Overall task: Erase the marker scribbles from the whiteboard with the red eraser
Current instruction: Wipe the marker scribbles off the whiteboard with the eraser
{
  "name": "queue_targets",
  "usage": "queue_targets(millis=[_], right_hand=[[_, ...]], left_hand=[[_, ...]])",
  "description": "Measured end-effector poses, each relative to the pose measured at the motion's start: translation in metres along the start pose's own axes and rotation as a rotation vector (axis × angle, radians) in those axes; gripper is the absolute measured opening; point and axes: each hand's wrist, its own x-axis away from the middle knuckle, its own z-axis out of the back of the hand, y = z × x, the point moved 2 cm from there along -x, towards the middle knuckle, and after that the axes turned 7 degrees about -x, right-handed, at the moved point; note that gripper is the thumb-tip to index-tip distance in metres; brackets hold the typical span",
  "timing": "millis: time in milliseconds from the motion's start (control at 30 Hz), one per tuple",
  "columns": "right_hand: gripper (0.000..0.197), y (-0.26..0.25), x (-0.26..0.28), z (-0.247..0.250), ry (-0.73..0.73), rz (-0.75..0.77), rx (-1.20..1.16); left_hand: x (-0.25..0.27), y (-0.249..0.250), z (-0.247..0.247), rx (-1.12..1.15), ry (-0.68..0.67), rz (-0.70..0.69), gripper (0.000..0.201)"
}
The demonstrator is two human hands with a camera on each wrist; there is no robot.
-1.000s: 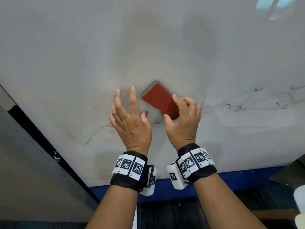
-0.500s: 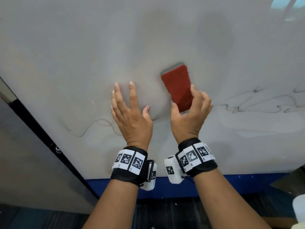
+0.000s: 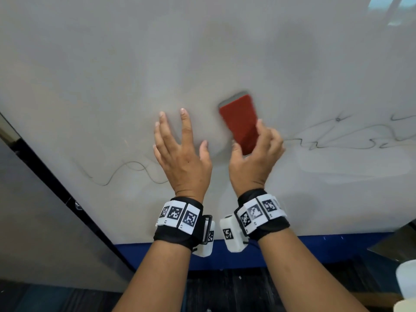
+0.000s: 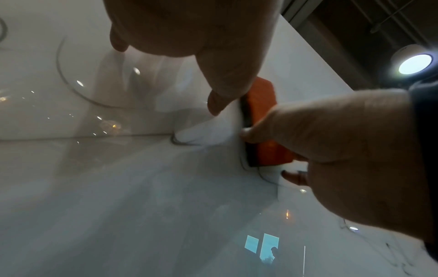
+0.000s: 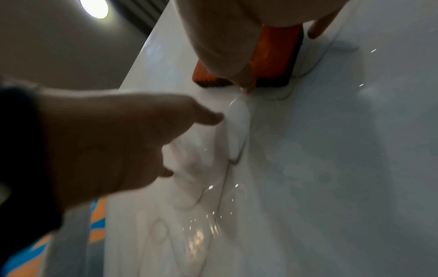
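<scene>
The whiteboard (image 3: 112,75) fills the head view. My right hand (image 3: 253,158) grips the lower end of the red eraser (image 3: 242,123), which lies against the board, nearly upright. The eraser (image 4: 263,120) shows in the left wrist view with its dark felt on the board, and the eraser (image 5: 276,56) sits under my fingers in the right wrist view. My left hand (image 3: 180,152) rests on the board just left of it, fingers straight and spread. Black scribbles (image 3: 351,136) run to the right, and a thin looping line (image 3: 126,172) lies at lower left.
A blue strip (image 3: 315,246) runs along the board's bottom edge. A black frame edge (image 3: 56,183) slants down the left side, with grey wall beyond it. A white object (image 3: 405,280) pokes in at the lower right corner.
The right hand has turned the eraser from tilted left to nearly upright and slid it up and to the right. My left hand has stayed spread on the board.
</scene>
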Motion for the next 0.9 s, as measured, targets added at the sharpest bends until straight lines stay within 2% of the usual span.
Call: queue_targets(millis=[67, 133, 267, 333, 400, 500, 533, 633, 700, 767, 900], right_hand=[[0.062, -0.004, 0.013, -0.005, -0.139, 0.084, 0.026], [0.062, -0.001, 0.011, 0.000, -0.194, 0.129, 0.046], [0.065, 0.013, -0.018, 0.015, 0.039, 0.039, -0.014], [0.067, 0.014, -0.020, 0.013, 0.071, 0.004, -0.025], [0.064, 0.010, -0.009, 0.009, 0.000, 0.048, -0.011], [0.063, 0.014, 0.006, 0.013, -0.189, 0.180, 0.043], [0.064, 0.019, 0.001, 0.017, -0.178, 0.176, 0.047], [0.065, 0.034, -0.025, 0.032, 0.023, 0.071, 0.000], [0.065, 0.034, -0.032, 0.034, 0.076, 0.044, -0.017], [0.064, 0.030, -0.026, 0.029, 0.035, 0.053, -0.029], [0.065, 0.030, -0.017, 0.032, -0.176, 0.175, 0.010]], left_hand=[[0.002, 0.002, 0.000, 0.001, -0.022, 0.012, 0.091], [0.003, 0.003, -0.001, 0.005, -0.018, 0.018, 0.095], [0.002, 0.006, 0.000, 0.018, 0.023, 0.038, 0.091], [0.001, 0.009, 0.000, 0.027, 0.030, 0.039, 0.091], [0.001, 0.013, -0.001, 0.031, 0.041, 0.014, 0.090], [0.002, 0.016, -0.004, 0.016, 0.037, -0.021, 0.092], [0.003, 0.016, -0.004, 0.010, 0.050, -0.028, 0.089], [0.003, 0.018, -0.005, 0.005, 0.082, -0.031, 0.080], [0.002, 0.022, -0.006, 0.022, 0.068, -0.018, 0.079], [0.003, 0.029, -0.007, 0.049, 0.052, -0.003, 0.080], [0.006, 0.041, -0.010, 0.091, 0.022, 0.059, 0.094]])
